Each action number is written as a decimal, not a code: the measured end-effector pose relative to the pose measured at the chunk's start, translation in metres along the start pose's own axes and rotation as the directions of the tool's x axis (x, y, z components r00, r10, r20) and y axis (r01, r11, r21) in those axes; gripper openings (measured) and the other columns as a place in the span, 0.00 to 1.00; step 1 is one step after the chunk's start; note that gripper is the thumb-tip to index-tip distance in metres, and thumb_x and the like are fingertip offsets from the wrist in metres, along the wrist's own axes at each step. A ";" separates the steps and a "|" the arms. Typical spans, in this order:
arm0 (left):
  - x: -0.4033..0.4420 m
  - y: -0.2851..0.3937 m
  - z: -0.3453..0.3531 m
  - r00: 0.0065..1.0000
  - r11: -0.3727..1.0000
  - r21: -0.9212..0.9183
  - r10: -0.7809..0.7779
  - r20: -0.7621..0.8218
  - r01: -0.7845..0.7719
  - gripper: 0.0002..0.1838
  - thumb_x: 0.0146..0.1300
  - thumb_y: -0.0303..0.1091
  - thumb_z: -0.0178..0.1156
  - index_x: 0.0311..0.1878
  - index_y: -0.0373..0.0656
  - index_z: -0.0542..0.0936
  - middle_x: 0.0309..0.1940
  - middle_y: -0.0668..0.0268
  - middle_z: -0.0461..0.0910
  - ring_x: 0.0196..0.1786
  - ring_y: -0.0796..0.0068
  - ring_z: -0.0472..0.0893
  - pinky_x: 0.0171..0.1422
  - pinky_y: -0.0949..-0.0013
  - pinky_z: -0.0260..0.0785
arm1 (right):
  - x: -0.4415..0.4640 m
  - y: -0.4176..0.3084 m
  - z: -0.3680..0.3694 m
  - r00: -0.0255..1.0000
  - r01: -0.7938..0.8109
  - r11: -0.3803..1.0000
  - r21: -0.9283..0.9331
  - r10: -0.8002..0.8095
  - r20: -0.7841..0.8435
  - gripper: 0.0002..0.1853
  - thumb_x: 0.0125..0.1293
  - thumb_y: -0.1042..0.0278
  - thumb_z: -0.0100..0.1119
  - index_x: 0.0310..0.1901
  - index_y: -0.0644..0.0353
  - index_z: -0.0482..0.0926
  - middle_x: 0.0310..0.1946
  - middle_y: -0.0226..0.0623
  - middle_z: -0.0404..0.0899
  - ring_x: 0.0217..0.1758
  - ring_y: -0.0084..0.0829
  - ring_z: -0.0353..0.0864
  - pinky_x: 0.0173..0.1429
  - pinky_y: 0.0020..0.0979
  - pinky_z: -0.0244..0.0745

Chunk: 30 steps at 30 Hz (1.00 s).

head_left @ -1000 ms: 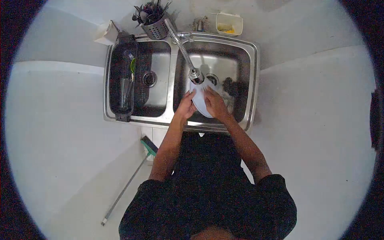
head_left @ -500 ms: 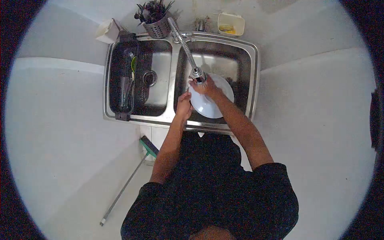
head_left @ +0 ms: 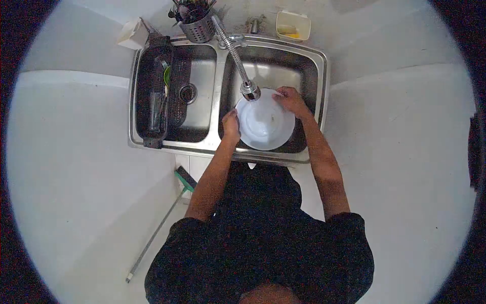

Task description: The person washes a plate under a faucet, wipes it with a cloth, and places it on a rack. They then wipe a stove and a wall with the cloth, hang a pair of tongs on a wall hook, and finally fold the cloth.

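One round, glossy white plate (head_left: 260,114) with a small dark mark (head_left: 273,118), pinched at the rim by left hand (head_left: 231,125) and right hand (head_left: 291,101).

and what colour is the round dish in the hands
The round dish is white, with a faint bluish cast, best seen in the head view.

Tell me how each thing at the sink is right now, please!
White dish: held at its edge
Left hand: gripping the dish's left side
Right hand: gripping its far right side
Faucet: hanging over the dish; can't tell whether water runs
Metal holder: packed with utensils
Tub: open, something yellow inside
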<state>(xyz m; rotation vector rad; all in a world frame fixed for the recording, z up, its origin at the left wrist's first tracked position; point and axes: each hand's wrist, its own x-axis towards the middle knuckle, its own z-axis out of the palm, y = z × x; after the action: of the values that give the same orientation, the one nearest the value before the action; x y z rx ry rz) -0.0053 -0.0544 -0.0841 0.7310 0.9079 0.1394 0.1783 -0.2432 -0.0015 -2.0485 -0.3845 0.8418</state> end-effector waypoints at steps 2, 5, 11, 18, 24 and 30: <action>-0.002 0.004 0.012 0.998 0.999 0.033 0.028 -0.058 -0.026 0.13 0.71 0.35 0.53 0.50 0.38 0.79 0.45 0.65 0.80 0.47 0.72 0.77 0.55 0.66 0.68 | 0.001 0.013 0.003 0.992 0.120 0.986 0.116 -0.115 -0.042 0.18 0.64 0.56 0.63 0.49 0.61 0.83 0.41 0.46 0.84 0.45 0.42 0.83 0.57 0.38 0.74; 0.004 0.005 0.024 0.981 0.994 0.099 0.063 -0.186 -0.045 0.12 0.71 0.35 0.53 0.51 0.39 0.79 0.45 0.65 0.80 0.47 0.72 0.77 0.55 0.66 0.68 | -0.007 -0.001 0.012 0.917 0.297 0.953 -0.056 -0.301 -0.263 0.18 0.65 0.56 0.62 0.47 0.63 0.82 0.37 0.47 0.84 0.39 0.43 0.84 0.51 0.39 0.77; -0.009 0.025 0.022 0.985 0.978 0.121 0.170 0.015 -0.170 0.09 0.73 0.36 0.53 0.46 0.43 0.80 0.33 0.72 0.78 0.34 0.81 0.74 0.39 0.73 0.67 | -0.016 -0.014 0.018 0.924 0.144 0.969 -0.202 -0.204 -0.324 0.20 0.69 0.52 0.57 0.46 0.64 0.80 0.33 0.48 0.82 0.39 0.36 0.83 0.48 0.37 0.75; -0.073 0.054 0.034 0.967 0.933 0.256 0.249 0.050 -0.254 0.08 0.72 0.37 0.57 0.41 0.44 0.80 0.27 0.78 0.71 0.27 0.87 0.67 0.29 0.79 0.57 | -0.004 0.008 0.040 0.964 0.122 0.978 0.168 -0.077 -0.253 0.21 0.72 0.52 0.53 0.49 0.66 0.79 0.41 0.45 0.83 0.44 0.39 0.81 0.53 0.38 0.74; -0.080 0.051 0.024 0.945 0.937 0.216 0.306 -0.120 -0.276 0.07 0.72 0.34 0.55 0.43 0.41 0.79 0.29 0.77 0.71 0.32 0.85 0.68 0.36 0.77 0.61 | 0.039 0.091 0.085 0.956 -0.105 0.774 0.625 0.250 -0.150 0.25 0.74 0.49 0.50 0.57 0.64 0.76 0.55 0.36 0.79 0.55 0.33 0.76 0.64 0.36 0.66; -0.082 0.065 0.007 0.923 0.923 0.173 0.366 -0.120 -0.344 0.12 0.73 0.39 0.53 0.38 0.39 0.78 0.27 0.75 0.71 0.30 0.83 0.67 0.32 0.75 0.61 | -0.016 0.054 0.102 0.966 -0.257 0.657 0.709 0.195 0.169 0.26 0.74 0.50 0.47 0.62 0.62 0.72 0.59 0.36 0.75 0.58 0.33 0.75 0.66 0.37 0.67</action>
<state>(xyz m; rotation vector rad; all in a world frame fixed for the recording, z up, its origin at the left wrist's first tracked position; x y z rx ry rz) -0.0392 -0.0422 0.0146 1.0344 0.9275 0.4585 0.0949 -0.2215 -0.0795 -1.3128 0.1766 1.0230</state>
